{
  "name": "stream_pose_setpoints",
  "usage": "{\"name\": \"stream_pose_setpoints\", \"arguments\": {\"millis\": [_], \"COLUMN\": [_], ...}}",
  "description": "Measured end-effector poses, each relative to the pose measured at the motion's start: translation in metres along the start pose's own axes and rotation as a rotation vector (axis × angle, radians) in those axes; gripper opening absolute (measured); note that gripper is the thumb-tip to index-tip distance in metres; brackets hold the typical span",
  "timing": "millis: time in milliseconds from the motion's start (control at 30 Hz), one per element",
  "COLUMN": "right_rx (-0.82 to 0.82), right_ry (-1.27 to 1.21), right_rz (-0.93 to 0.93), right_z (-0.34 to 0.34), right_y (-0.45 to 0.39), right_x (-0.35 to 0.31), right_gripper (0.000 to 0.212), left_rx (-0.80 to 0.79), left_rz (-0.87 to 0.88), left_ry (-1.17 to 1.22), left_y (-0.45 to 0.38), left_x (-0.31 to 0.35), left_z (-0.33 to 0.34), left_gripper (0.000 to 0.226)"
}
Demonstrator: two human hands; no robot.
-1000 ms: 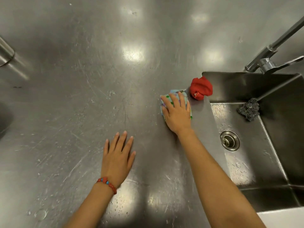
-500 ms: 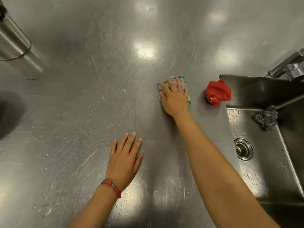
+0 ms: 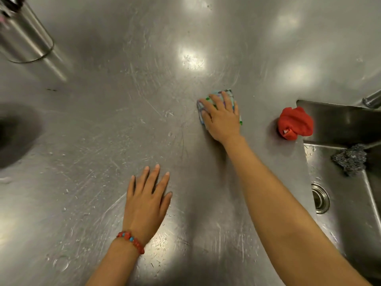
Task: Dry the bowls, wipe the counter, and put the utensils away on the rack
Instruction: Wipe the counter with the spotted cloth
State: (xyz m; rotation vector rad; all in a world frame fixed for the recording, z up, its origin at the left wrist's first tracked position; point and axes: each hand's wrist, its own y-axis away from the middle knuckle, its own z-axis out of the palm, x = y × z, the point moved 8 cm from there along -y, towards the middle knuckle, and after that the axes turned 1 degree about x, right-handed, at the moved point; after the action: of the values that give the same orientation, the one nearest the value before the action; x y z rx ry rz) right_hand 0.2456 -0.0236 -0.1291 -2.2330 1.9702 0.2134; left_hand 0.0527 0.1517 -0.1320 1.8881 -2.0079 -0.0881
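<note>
A scratched steel counter (image 3: 115, 129) with scattered water drops fills the view. My right hand (image 3: 221, 118) lies flat with straight fingers on a small folded light-blue patterned cloth (image 3: 227, 94), pressing it to the counter near the middle. Most of the cloth is hidden under the hand. My left hand (image 3: 147, 200), with a red bead bracelet at the wrist, rests flat on the counter nearer to me, fingers spread, holding nothing. No bowls or utensils are in view.
A crumpled red cloth (image 3: 294, 122) sits at the sink's corner. The steel sink (image 3: 350, 203) at right holds a dark steel scourer (image 3: 350, 158) and a drain (image 3: 319, 201). A steel cylinder (image 3: 22, 40) stands at top left; a dark round shape (image 3: 12, 135) at far left.
My right hand has slid the patterned cloth leftward across the counter, away from the red cloth and sink. My left hand has stayed flat in place. The view has shifted left.
</note>
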Motion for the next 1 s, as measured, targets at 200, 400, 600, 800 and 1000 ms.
{"name": "stream_pose_setpoints", "arguments": {"millis": [200, 400, 600, 800, 1000], "right_rx": [0.006, -0.099, -0.029, -0.034, -0.122], "right_ry": [0.014, 0.016, 0.007, -0.003, 0.035], "right_rz": [-0.336, -0.474, -0.253, -0.683, -0.451], "right_z": [0.013, 0.014, 0.022, 0.026, 0.032], "right_y": [0.069, 0.035, -0.012, 0.098, -0.013], "right_x": [-0.062, -0.066, -0.085, -0.138, -0.135], "right_gripper": [0.041, 0.041, 0.040, 0.039, 0.041], "left_rx": [-0.009, 0.035, 0.077, 0.041, 0.077], "left_rz": [-0.004, -0.042, -0.161, -0.178, -0.168], "left_ry": [0.011, 0.025, 0.054, 0.064, 0.072], "left_y": [0.000, 0.005, 0.019, 0.023, 0.023], "left_x": [-0.002, -0.021, -0.059, -0.069, -0.072], "left_z": [0.000, -0.007, -0.013, -0.011, -0.007], "left_gripper": [0.069, 0.066, 0.072, 0.072, 0.065]}}
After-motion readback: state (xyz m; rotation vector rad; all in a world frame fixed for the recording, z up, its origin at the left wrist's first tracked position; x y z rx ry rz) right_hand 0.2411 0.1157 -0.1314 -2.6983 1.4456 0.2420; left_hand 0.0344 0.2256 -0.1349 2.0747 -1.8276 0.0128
